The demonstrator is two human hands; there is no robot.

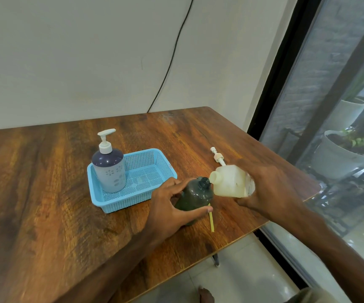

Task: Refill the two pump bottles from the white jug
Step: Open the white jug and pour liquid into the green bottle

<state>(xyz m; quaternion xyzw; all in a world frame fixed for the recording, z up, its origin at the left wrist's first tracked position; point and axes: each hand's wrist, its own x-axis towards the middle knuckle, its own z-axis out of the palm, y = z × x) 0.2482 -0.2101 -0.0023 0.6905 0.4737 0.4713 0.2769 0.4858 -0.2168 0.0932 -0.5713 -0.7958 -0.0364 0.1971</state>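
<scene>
A dark translucent plastic bottle (195, 197) with its neck uncapped is set on the near right part of a brown wood-grain table (45, 182). It is gripped by the left hand (170, 206), whose fingers are curled round its far left side while the thumb is laid across its near side. Just to its right, a white plastic jug (231, 182) is held tipped on its side by the right hand (270, 189), whose fingers are wrapped round the jug's right end. The jug's open spout is pointed left and placed against the dark bottle's neck; whether liquid is passing cannot be told. A detached white pump head (217, 157) is seen lying on the table just beyond the jug, and a thin yellow tube (211, 221) is seen at the near side of the dark bottle; the stretch between them is hidden. To the left, a light blue perforated plastic basket (119, 206) is placed just beside the left hand's fingers. In its left end a second pump bottle (110, 169), dark blue above and pale below with a white pump fitted, is stood upright. A black cable (172, 55) is run down the pale wall behind the table, and white plant pots (338, 158) are seen through the glass at the right.
</scene>
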